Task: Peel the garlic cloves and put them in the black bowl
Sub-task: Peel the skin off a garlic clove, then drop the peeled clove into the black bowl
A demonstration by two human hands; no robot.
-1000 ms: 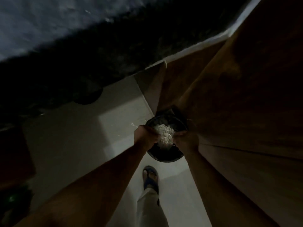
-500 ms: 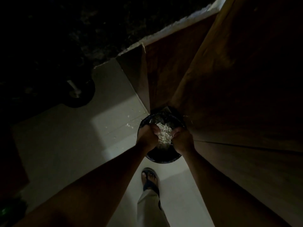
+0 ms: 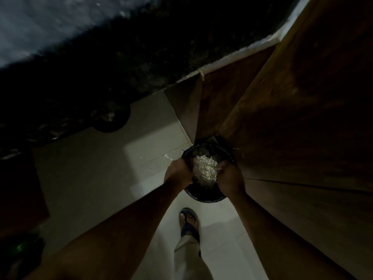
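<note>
In dim light, my left hand (image 3: 178, 171) and my right hand (image 3: 230, 179) hold a heap of white garlic peels (image 3: 205, 170) between them, fingers curled round its sides. The heap hangs over a round black container (image 3: 205, 199) that stands on the pale floor by a wooden panel. A dark round shape (image 3: 111, 120), perhaps a bowl, juts over the edge of the dark worktop at the left; what is in it cannot be made out. No separate garlic cloves can be told apart.
A tall brown wooden panel (image 3: 302, 118) fills the right side, close to my right arm. The dark speckled worktop (image 3: 121, 57) runs across the top left. A few peel scraps (image 3: 167, 156) lie on the floor tiles. My sandalled foot (image 3: 188, 219) stands just behind the container.
The camera view has swung about, while both hands have stayed over the black container with the heap of peels held between them.
</note>
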